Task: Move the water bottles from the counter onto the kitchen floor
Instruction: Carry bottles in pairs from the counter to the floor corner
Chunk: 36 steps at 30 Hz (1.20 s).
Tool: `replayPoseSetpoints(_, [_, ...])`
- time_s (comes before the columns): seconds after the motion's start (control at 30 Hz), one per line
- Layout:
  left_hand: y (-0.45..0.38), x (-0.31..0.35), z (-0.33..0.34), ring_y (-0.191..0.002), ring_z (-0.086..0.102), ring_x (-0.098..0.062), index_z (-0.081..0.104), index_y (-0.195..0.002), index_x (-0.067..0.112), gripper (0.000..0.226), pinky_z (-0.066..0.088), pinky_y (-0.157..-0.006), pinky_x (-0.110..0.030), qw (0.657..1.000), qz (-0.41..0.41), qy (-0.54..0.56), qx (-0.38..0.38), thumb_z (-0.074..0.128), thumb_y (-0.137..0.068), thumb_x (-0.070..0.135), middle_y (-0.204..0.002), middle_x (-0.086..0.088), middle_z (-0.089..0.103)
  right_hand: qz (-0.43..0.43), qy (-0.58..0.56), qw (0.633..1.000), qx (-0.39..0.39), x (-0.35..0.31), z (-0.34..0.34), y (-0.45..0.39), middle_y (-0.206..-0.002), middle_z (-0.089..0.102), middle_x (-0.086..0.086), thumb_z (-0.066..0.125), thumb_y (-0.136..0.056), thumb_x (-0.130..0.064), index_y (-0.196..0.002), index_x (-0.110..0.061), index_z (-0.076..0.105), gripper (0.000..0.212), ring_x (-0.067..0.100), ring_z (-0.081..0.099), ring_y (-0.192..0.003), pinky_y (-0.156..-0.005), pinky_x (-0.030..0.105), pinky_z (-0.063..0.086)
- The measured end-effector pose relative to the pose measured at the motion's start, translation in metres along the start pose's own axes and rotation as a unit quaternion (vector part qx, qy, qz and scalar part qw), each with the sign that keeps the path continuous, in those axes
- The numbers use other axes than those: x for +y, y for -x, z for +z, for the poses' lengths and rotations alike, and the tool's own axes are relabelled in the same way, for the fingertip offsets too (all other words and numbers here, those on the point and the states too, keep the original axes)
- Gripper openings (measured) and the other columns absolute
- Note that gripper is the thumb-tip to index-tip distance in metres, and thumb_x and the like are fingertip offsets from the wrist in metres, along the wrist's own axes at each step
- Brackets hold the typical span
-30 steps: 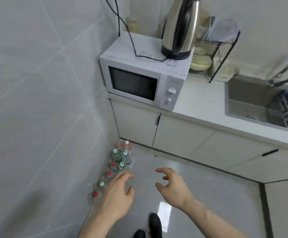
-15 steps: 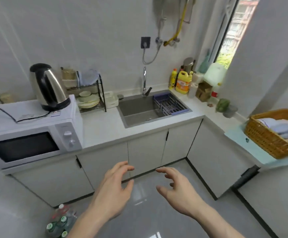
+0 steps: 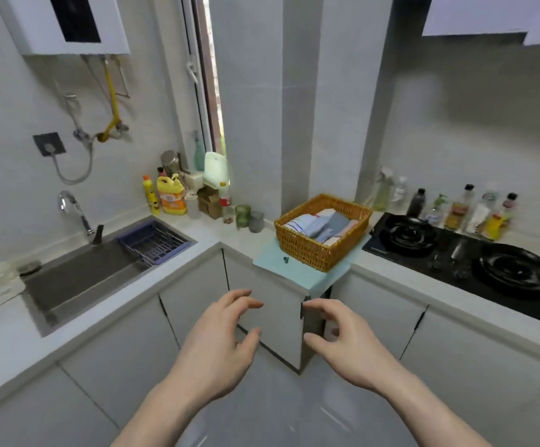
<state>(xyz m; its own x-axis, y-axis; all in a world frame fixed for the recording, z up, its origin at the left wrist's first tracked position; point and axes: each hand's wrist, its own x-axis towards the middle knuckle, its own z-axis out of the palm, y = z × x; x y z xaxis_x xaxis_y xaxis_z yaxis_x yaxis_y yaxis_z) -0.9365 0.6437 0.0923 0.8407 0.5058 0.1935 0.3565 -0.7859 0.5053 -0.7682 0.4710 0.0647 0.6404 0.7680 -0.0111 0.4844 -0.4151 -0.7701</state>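
Note:
My left hand [image 3: 220,340] and my right hand [image 3: 342,340] hover side by side in front of the corner cabinet, both with fingers spread and holding nothing. Far beyond them, on the white counter [image 3: 210,235] by the window, a clear bottle with a red label [image 3: 225,199] stands upright among other containers. Beside it sit a blurred green item [image 3: 242,215] and a grey cup [image 3: 256,221]. The bottles on the floor are out of view; only a strip of grey floor [image 3: 278,401] shows between my forearms.
A wicker basket [image 3: 297,245] of folded cloths rests on a teal mat at the counter corner. The sink [image 3: 78,279] with a purple rack lies to the left, a black two-burner hob [image 3: 455,259] with sauce bottles behind it to the right. Yellow detergent bottles [image 3: 170,196] stand near the window.
My view has swung right, from the floor corner and microwave past the sink to the basket and hob. Both hands stay empty and held out in front of me.

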Motion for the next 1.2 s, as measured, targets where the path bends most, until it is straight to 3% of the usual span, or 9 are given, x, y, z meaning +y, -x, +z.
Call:
replayPoseSetpoints(0.17, [-0.060, 0.077, 0.052, -0.127, 0.048, -0.001, 0.052, -0.127, 0.047, 0.034, 0.044, -0.104, -0.028, 0.997, 0.058, 0.013, -0.051, 0.057, -0.093, 0.043, -0.147, 0.030, 0.036, 0.039, -0.022, 0.997, 0.062, 0.066, -0.082, 0.005, -0.133, 0.048, -0.031, 0.068, -0.091, -0.035, -0.130, -0.046, 0.055, 0.044, -0.006, 0.046, -0.126, -0.110, 0.026, 0.041])
replayPoseSetpoints(0.3, [-0.105, 0.132, 0.091, -0.095, 0.061, -0.009, 0.054, -0.126, 0.046, 0.034, 0.046, -0.095, -0.023, 0.991, 0.099, 0.019, -0.088, 0.059, -0.093, 0.043, -0.146, 0.032, 0.036, 0.091, -0.036, 0.989, 0.112, 0.118, -0.132, 0.015, -0.133, 0.046, -0.034, 0.066, -0.089, -0.041, -0.128, -0.053, 0.052, 0.043, -0.006, 0.044, -0.129, -0.111, 0.031, 0.042])
replayPoseSetpoints(0.53, [-0.196, 0.213, 0.162, -0.133, 0.042, 0.002, 0.055, -0.129, 0.043, 0.037, 0.038, -0.109, -0.023, 0.964, 0.223, 0.045, -0.137, 0.061, -0.092, 0.041, -0.147, 0.029, 0.037, 0.165, -0.026, 0.963, 0.211, 0.191, -0.211, 0.022, -0.131, 0.046, -0.035, 0.070, -0.089, -0.034, -0.127, -0.048, 0.054, 0.044, -0.006, 0.048, -0.125, -0.112, 0.031, 0.042])
replayPoseSetpoints(0.6, [-0.220, 0.235, 0.181, -0.131, 0.045, 0.000, 0.056, -0.129, 0.042, 0.038, 0.036, -0.107, -0.020, 0.957, 0.246, 0.054, -0.146, 0.062, -0.091, 0.040, -0.147, 0.029, 0.038, 0.183, -0.021, 0.952, 0.243, 0.209, -0.232, 0.020, -0.130, 0.047, -0.035, 0.071, -0.088, -0.034, -0.126, -0.050, 0.055, 0.044, -0.006, 0.048, -0.124, -0.111, 0.031, 0.043])
replayPoseSetpoints(0.7, [-0.257, 0.266, 0.205, -0.114, 0.060, -0.011, 0.055, -0.129, 0.042, 0.038, 0.043, -0.100, -0.021, 0.944, 0.274, 0.063, -0.171, 0.062, -0.091, 0.041, -0.148, 0.029, 0.037, 0.211, -0.029, 0.935, 0.285, 0.234, -0.262, 0.017, -0.133, 0.047, -0.035, 0.071, -0.086, -0.038, -0.124, -0.056, 0.053, 0.045, -0.007, 0.049, -0.125, -0.110, 0.035, 0.046])
replayPoseSetpoints(0.9, [-0.317, 0.329, 0.265, -0.134, 0.041, 0.000, 0.055, -0.133, 0.040, 0.040, 0.032, -0.107, -0.016, 0.914, 0.345, 0.069, -0.204, 0.059, -0.093, 0.039, -0.148, 0.028, 0.038, 0.249, -0.025, 0.909, 0.334, 0.276, -0.312, 0.015, -0.130, 0.044, -0.041, 0.071, -0.088, -0.037, -0.122, -0.055, 0.053, 0.043, -0.008, 0.047, -0.125, -0.108, 0.035, 0.046])
replayPoseSetpoints(1.2, [-0.372, 0.436, 0.351, -0.133, 0.042, 0.000, 0.054, -0.132, 0.042, 0.039, 0.039, -0.107, -0.023, 0.893, 0.374, 0.079, -0.238, 0.057, -0.093, 0.042, -0.148, 0.029, 0.036, 0.270, -0.008, 0.885, 0.378, 0.348, -0.415, 0.023, -0.129, 0.049, -0.035, 0.070, -0.090, -0.033, -0.126, -0.048, 0.056, 0.042, -0.006, 0.051, -0.124, -0.104, 0.030, 0.048])
